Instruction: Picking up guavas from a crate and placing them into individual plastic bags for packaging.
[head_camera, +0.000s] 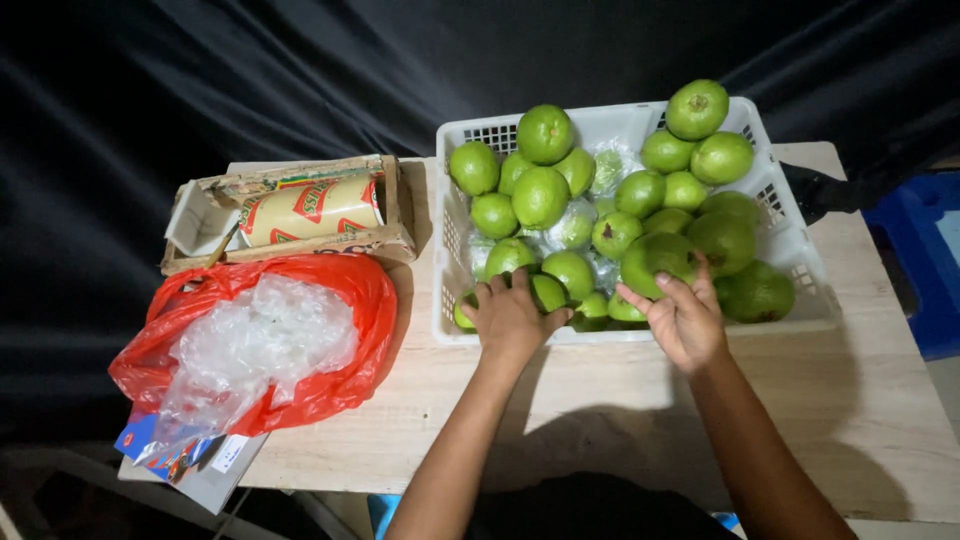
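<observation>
- Green guavas fill the white plastic basket (455, 240) on the pale wooden table (860, 400), heaped above its rim toward the far right corner.
- Left hand (510, 318) rests over the basket's near wall, fingers spread narrowly across a small guava (548, 292); whether it grips the fruit or merely lies on it I cannot tell.
- Right hand (685, 320) curls around the near side of a large guava (658, 262), fingers bent onto its skin, touching it at the fruit's 6 o'clock.
- Risk, as I judge it: the topmost guava (697, 108) sits on the far rim at the basket's 1 o'clock (barely cradled), so pulling fruit from the near row could shift the pile and roll it off the table.
- Another risk: the dark-green guava (756, 292) at 4 o'clock leans against the low side wall and could tip over it if the large one beside it is lifted.
- Clear plastic wrappers (610, 168) between the fruit are slippery and could let neighbours slide.
- Count: roughly twenty-two guavas visible, more probably hidden beneath; one basket.
- At the table's 9 o'clock: one red plastic bag (340, 385) holding crumpled clear film, one cardboard box (390, 215) at 10 o'clock with one printed roll (310, 208) inside, and a few flat cards (200, 465) under the bag.
</observation>
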